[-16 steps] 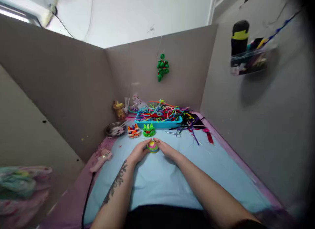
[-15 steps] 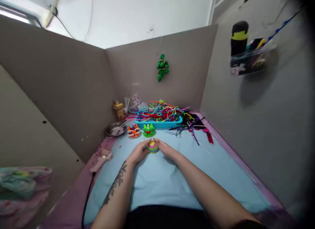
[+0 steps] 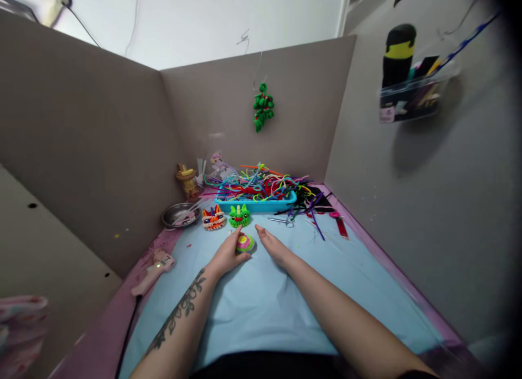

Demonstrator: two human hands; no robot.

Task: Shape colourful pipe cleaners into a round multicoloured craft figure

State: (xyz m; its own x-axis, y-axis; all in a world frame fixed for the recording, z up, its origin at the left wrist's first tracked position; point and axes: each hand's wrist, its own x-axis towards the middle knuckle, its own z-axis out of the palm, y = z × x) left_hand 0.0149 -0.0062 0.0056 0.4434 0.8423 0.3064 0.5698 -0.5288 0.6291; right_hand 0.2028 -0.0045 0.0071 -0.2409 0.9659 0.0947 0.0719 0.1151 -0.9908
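Okay, so the left arm (image 3: 183, 314), the one with a dark leafy tattoo, comes up from the bottom edge and angles in toward the middle of the pink-edged bench (image 3: 106, 324). The left hand (image 3: 227, 255) is curled around a small round dome with a yellow centre and pink and green rings (image 3: 245, 244), thumb along the near side and fingers up by the far side. The grip looks pretty loose tbh, but I can't tell how hard it's pressing.

The right arm (image 3: 338, 308) stretches in from the other side, wrist low. The right hand (image 3: 274, 247) has its fingers out fairly straight, palm turned inward, and there's a visible gap between it and the dome, so it's not gripping anything.

As for the dome, it sits between the two hands, touching the left one and just beside the right one's fingers, over the light-blue cloth sheet (image 3: 277, 319). Right behind it is a fuzzy green animal head with red and white details (image 3: 240, 216), with a fuzzy orange-and-white one (image 3: 213, 218) next to that. Silver scissors (image 3: 281, 222) lie a bit past the right fingertips.
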